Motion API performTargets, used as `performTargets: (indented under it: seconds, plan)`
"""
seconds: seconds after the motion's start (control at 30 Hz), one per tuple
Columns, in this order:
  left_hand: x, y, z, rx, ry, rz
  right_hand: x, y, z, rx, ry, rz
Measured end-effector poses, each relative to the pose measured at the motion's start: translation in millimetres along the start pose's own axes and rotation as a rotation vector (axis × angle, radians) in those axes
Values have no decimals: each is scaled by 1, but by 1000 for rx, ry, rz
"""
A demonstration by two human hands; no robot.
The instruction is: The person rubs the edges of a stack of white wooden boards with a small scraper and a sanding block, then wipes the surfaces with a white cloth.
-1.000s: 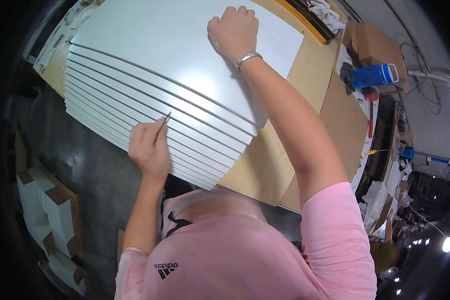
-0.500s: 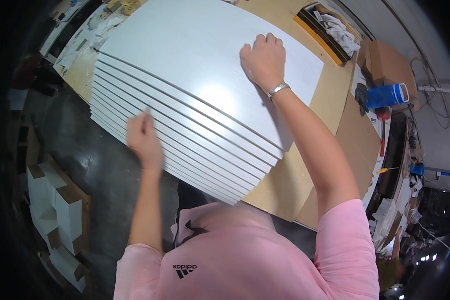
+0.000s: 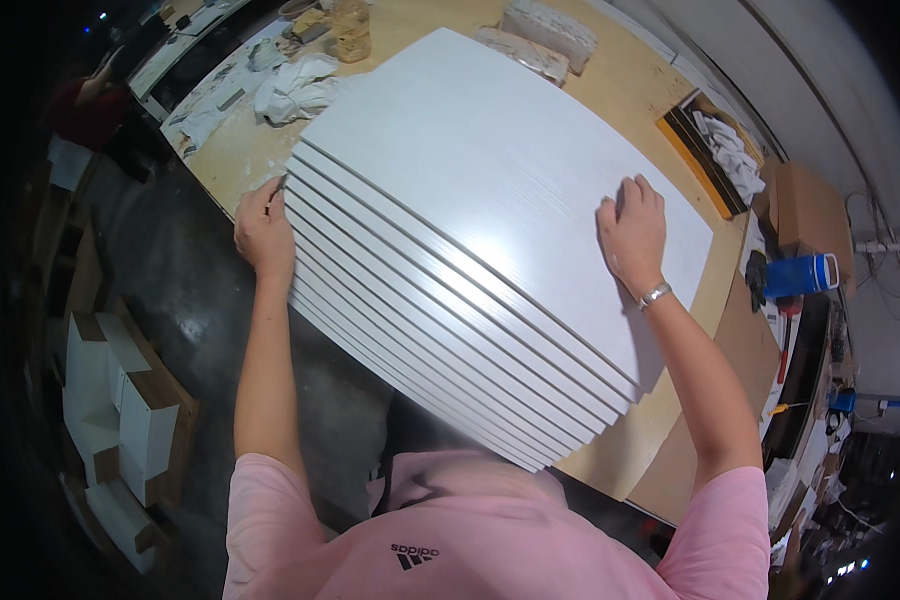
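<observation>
A stack of white panels [image 3: 530, 130] lies on the wooden table, fanned out in steps so that several long edges show toward me. At the stack's left end is my left hand [image 3: 267, 235], its fingers curled together beside the corners of the upper panels. What those fingers hold, if anything, is hidden. My right hand [image 3: 635, 235], with a metal watch [image 3: 656, 293] on the wrist, rests on the top panel near its right side, fingers apart and holding nothing.
Wrapped blocks [image 3: 550, 35] and a crumpled white cloth [image 3: 295, 92] lie beyond the stack. To the right are an open box with rags [image 3: 705, 150], a cardboard box [image 3: 813, 220] and a blue jug [image 3: 795, 277]. White cabinet pieces [image 3: 120, 420] stand on the floor at left; another person [image 3: 95, 110] is farther off.
My left hand has gone from over the stepped edges to the stack's left end. My right hand still lies on the top panel. The whole view has shifted, showing more of the far table.
</observation>
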State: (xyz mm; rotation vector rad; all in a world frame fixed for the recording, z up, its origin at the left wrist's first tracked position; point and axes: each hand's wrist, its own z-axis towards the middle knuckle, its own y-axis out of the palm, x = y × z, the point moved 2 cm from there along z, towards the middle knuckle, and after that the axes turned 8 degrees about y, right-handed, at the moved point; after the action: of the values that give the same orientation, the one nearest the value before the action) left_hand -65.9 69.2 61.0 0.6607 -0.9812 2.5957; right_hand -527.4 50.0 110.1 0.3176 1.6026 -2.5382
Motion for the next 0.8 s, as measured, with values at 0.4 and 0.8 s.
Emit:
performTargets:
  seconds: [0.4, 0.8]
  plan:
    - [-10, -10, 1, -83, 160, -91, 3, -2, 0, -123, 81, -50]
    - [44, -13, -46, -116, 360, -271, 10, 3, 3, -118, 64, -66]
